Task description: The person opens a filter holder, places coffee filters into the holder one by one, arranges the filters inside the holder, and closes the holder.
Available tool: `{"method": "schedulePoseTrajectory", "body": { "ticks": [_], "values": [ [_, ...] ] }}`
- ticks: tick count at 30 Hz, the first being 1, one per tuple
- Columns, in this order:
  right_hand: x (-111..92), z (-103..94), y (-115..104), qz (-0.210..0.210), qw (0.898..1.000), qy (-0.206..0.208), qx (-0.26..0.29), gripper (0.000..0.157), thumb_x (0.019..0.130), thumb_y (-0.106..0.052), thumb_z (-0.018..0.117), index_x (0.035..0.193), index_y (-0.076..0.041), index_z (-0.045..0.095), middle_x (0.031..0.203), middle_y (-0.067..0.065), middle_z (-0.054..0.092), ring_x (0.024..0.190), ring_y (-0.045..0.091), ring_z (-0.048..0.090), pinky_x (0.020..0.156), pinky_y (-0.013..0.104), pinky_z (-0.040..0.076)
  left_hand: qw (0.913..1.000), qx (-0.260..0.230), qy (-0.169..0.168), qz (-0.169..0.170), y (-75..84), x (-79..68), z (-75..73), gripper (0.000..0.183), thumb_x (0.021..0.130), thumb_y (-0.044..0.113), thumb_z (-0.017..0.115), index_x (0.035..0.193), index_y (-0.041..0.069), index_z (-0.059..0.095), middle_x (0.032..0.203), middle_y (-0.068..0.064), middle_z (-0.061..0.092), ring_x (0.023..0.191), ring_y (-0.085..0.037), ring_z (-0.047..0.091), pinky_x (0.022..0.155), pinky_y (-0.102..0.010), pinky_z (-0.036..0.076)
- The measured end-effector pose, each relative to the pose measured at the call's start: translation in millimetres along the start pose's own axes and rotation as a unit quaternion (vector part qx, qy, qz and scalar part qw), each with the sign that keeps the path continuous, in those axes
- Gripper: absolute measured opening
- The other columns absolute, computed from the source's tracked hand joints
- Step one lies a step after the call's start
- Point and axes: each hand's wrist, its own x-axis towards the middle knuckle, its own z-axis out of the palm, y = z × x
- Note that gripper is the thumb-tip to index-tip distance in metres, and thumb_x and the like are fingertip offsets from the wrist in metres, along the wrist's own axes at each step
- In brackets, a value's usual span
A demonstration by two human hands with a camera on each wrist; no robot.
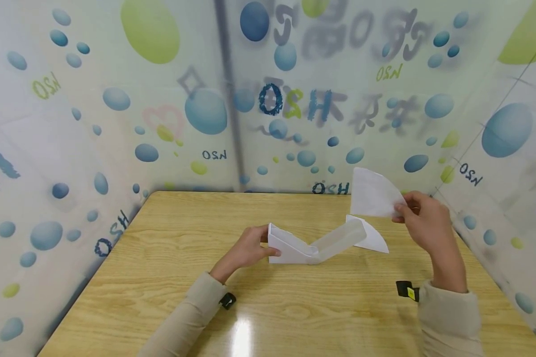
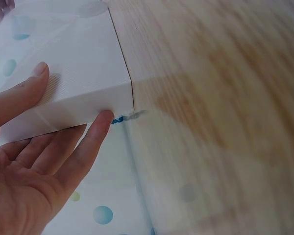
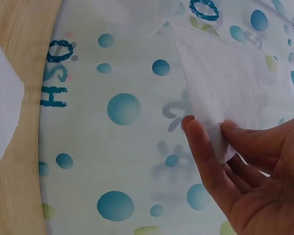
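A white paper coffee filter (image 1: 372, 193), fan-shaped with a crimped edge, is pinched at its lower right corner between the thumb and fingers of my right hand (image 1: 426, 220), up above the far right of the table. My left hand (image 1: 248, 247) grips the left end of a white box (image 1: 288, 251), thumb on the near face and fingers behind. The box's translucent lid (image 1: 341, 240) is hinged open toward the right. Behind the lid's tip, a second coffee filter (image 1: 376, 239) lies on the table, partly covered by the lid.
The wooden table (image 1: 183, 213) reaches back to a wall covering (image 1: 250, 148) printed with blue and green dots and letters. Black straps (image 1: 404, 288) sit at both sleeve cuffs. A bright light reflection (image 1: 241, 337) shows at the table's front.
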Motion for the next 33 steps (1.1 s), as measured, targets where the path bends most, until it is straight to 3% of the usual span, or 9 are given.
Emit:
{"method": "schedulePoseTrajectory", "body": {
  "ticks": [8, 14, 18, 25, 33],
  "values": [
    [-3.7, 2.9, -12.8, -0.046, 0.999, -0.005, 0.0, 0.024, 0.105, -0.016, 0.06, 0.117, 0.005, 0.065, 0.103, 0.025, 0.072, 0.07, -0.005, 0.067, 0.059, 0.019, 0.053, 1.0, 0.0, 0.001, 0.001, -0.1, 0.2, 0.5, 0.038, 0.088, 0.008, 0.081, 0.124, 0.007, 0.068, 0.12, -0.01, 0.075, 0.109, -0.027, 0.074, 0.092, -0.041, 0.061],
    [-7.1, 10.5, -23.8, -0.084, 0.996, -0.005, 0.014, 0.019, 0.102, -0.009, 0.064, 0.113, 0.006, 0.067, 0.098, 0.025, 0.073, 0.067, -0.005, 0.066, 0.063, 0.013, 0.055, 1.0, -0.002, 0.001, -0.006, 0.3, 0.3, 0.7, 0.038, 0.088, 0.008, 0.082, 0.124, 0.008, 0.068, 0.12, -0.009, 0.075, 0.11, -0.026, 0.074, 0.094, -0.042, 0.061],
    [-9.6, 14.3, -28.9, -0.098, 0.995, -0.02, 0.017, 0.019, 0.103, -0.009, 0.063, 0.114, 0.006, 0.066, 0.1, 0.025, 0.073, 0.069, -0.005, 0.067, 0.063, 0.014, 0.056, 1.0, -0.001, -0.002, -0.005, 0.3, 0.2, 0.9, 0.038, 0.088, 0.008, 0.082, 0.124, 0.008, 0.068, 0.12, -0.009, 0.075, 0.109, -0.026, 0.074, 0.093, -0.041, 0.061],
    [-10.9, 19.6, -35.3, -0.116, 0.993, -0.034, 0.012, 0.019, 0.102, -0.008, 0.064, 0.115, 0.006, 0.066, 0.102, 0.024, 0.073, 0.077, 0.02, 0.077, 0.067, 0.017, 0.058, 1.0, -0.005, -0.003, -0.004, -0.3, 0.2, 1.0, 0.037, 0.089, 0.008, 0.082, 0.123, 0.009, 0.068, 0.119, -0.008, 0.076, 0.109, -0.026, 0.075, 0.092, -0.041, 0.061],
    [-9.8, 34.4, -41.8, -0.111, 0.992, -0.06, 0.02, 0.014, 0.103, -0.006, 0.062, 0.112, 0.003, 0.067, 0.102, 0.022, 0.073, 0.08, 0.024, 0.077, 0.069, 0.024, 0.061, 1.0, -0.003, -0.003, -0.006, 1.3, -0.3, 0.3, 0.037, 0.088, 0.008, 0.082, 0.123, 0.008, 0.068, 0.118, -0.008, 0.076, 0.109, -0.026, 0.075, 0.092, -0.04, 0.061]
  ]
}}
